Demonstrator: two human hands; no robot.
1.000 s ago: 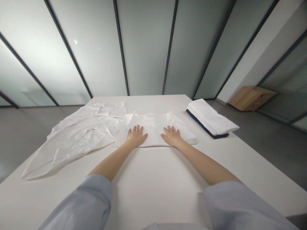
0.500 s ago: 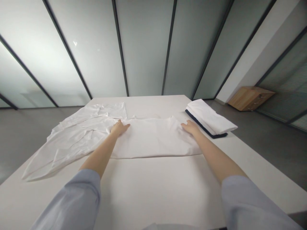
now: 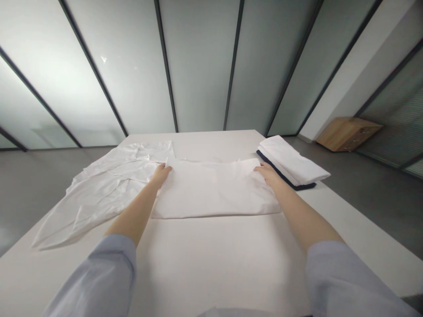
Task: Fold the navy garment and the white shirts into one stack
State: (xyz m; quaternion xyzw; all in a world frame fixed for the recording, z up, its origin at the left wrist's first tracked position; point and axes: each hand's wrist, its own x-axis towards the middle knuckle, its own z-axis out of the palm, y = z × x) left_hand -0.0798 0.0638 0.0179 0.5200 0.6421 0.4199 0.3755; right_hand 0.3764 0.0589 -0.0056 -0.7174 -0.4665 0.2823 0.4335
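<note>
Right now, a flat white cotton cloth [image 3: 214, 191], folded into a wide rectangle, lies at the middle of a long white table [image 3: 214, 268]. The left hand [image 3: 161, 175] and the right hand [image 3: 269, 173] sit at its far corners, fingers [image 3: 164, 169] pressed together over the edge (whether they pinch it, the view doesn't show). Beyond the left hand, a crumpled white sheet of fabric [image 3: 99, 191] spreads out, touching the cloth. Past the right hand sits a neat folded white stack with a navy edge [image 3: 291, 160], just beside the cloth.
</note>
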